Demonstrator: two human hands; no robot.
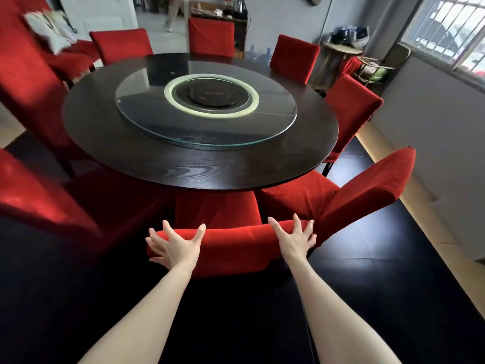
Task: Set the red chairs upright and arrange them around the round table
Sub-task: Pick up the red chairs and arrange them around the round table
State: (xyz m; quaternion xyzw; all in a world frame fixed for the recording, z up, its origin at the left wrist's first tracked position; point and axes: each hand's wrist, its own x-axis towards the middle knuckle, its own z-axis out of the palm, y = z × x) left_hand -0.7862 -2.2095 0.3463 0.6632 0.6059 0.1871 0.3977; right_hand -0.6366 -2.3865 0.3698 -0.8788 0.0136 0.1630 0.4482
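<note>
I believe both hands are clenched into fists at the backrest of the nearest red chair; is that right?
Not quite: the head view shows the left hand and right hand with fingers spread open, not fists, at the backrest of the nearest red chair.

Dining rm, likely in a home or small eatery: a big round dark-wood worktop (199,166) w/ glass turntable (147,106) is ringed by red-covered chairs (211,35). A kettle (240,5) is set on a far cabinet (240,30); water jugs (258,55) are kept beside it. Barred window (451,30) seen far right.
</note>
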